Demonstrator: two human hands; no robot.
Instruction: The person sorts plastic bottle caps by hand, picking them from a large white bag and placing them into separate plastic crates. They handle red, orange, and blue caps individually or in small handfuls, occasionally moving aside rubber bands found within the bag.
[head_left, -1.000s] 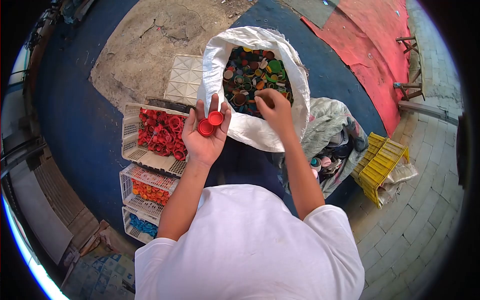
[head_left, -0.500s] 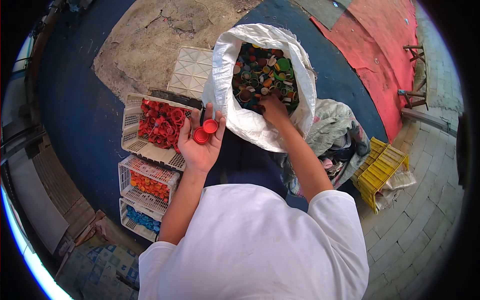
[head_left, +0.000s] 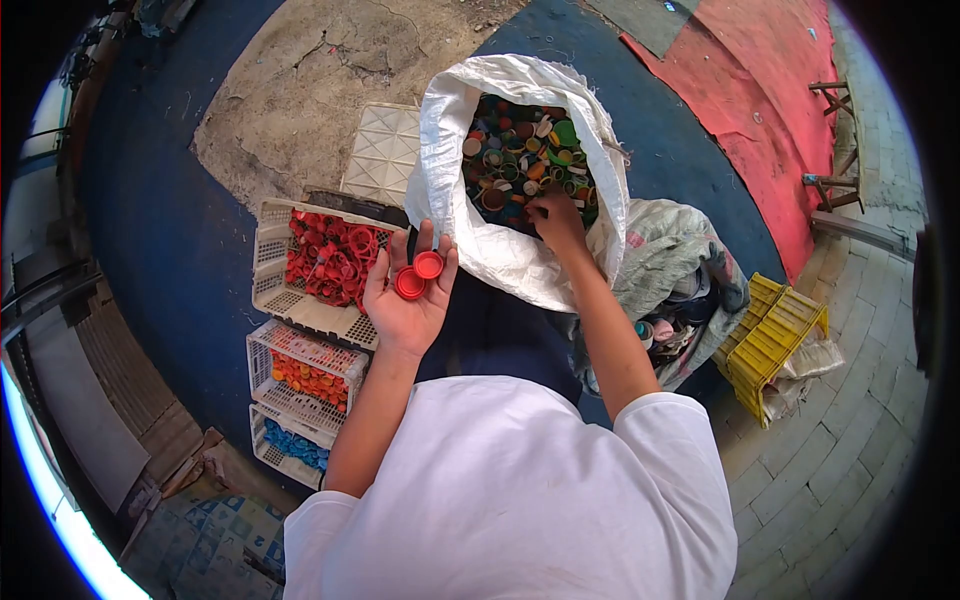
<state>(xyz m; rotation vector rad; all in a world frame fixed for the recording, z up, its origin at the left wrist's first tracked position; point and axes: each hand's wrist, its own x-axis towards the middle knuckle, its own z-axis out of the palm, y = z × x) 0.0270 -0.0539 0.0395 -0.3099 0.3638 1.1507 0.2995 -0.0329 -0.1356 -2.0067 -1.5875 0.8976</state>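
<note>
Blue mat point(head_left: 140, 210) seen across most of the ground; red mat point(head_left: 775, 150) seen at far right. White sack point(head_left: 520, 268) set in front of the person, mouth wide, rim folded outward. Grey sack point(head_left: 665, 235) placed just beside it on the right, dark things and a pink one seen inside. Red crate point(head_left: 308, 312), white-walled, filled with red pieces, placed left of the white sack. Yellow crate point(head_left: 768, 345) placed right of the grey sack, tilted. White panel point(head_left: 382, 150) laid beyond the red crate, beside the white sack. Orange crate point(head_left: 262, 368) and blue crate point(head_left: 270, 458), also white-walled, placed nearer the person, named by contents.

Left hand point(head_left: 408, 312) held palm up, fingers spread, between red crate and white sack. Right hand point(head_left: 562, 222) lowered into the white sack's mouth over the mixed caps point(head_left: 520, 150), fingers bent; how wide they are parted, or whether anything is gripped, cannot be told. Mixed caps, many green, brown and orange, piled inside the white sack. Two red caps point(head_left: 428, 265) borne on the left hand's fingers, side by side, hollow sides showing.
</note>
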